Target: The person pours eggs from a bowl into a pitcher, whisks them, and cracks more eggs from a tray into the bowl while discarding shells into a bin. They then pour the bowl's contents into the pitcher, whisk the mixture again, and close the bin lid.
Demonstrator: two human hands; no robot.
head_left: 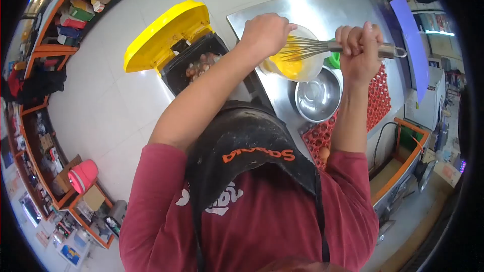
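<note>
My right hand [360, 53] is closed around the metal handle of a whisk [315, 46]. The whisk lies nearly level, its wires over yellow liquid, like beaten egg, in a whitish bowl [311, 73]. At the bowl's far left side, my left hand [264, 32] is closed on the rim, its fingertips partly hidden. Touching or close beside this container is a shiny metal bowl [318, 98]. Red egg trays [378, 98] lie to the right and nearer my body, with a brown egg [324, 153] near their lower edge.
A metal table [252, 17] carries the bowls. Left of it stands a black bin with its yellow lid [156, 35] raised and eggshells [201, 65] inside. A green object [334, 60] sits behind the whisk. Orange-edged shelves [33, 75] line the far left.
</note>
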